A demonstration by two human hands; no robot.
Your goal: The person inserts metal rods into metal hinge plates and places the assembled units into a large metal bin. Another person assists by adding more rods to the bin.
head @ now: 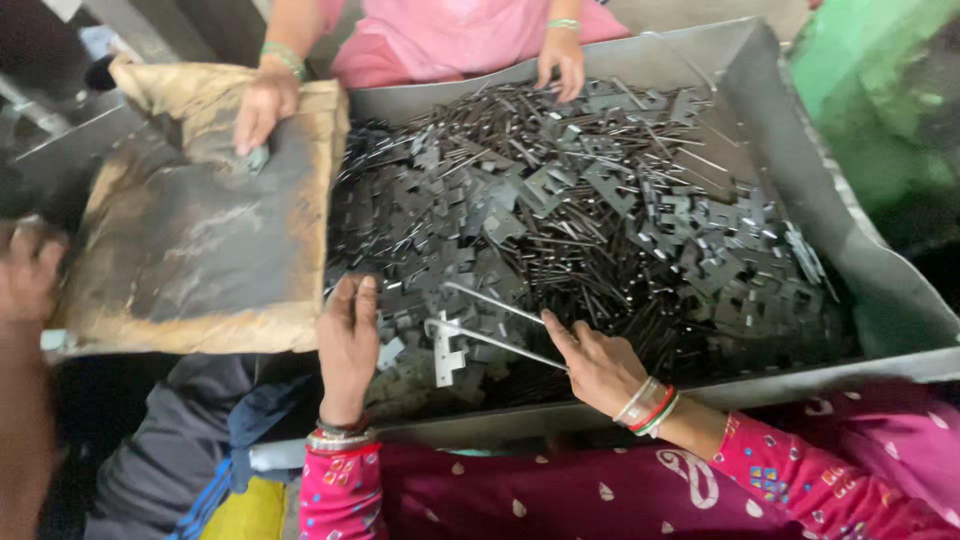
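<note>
My right hand (pixel 598 362) pinches a thin metal rod (pixel 500 342) that runs left into a notched grey metal plate (pixel 447 356), held just above the heap. My left hand (pixel 348 340) lies flat on the pile beside that plate, fingers together, holding nothing that I can see. Both hands are at the near edge of a large grey metal tray (pixel 880 290) filled with several dark metal plates and rods (pixel 580 210).
Across the tray a person in pink has one hand (pixel 562 62) on the pile and the other hand (pixel 262 108) on a worn, blackened cloth pad (pixel 200 240) at the left. Another person's hand (pixel 28 275) shows at the far left edge.
</note>
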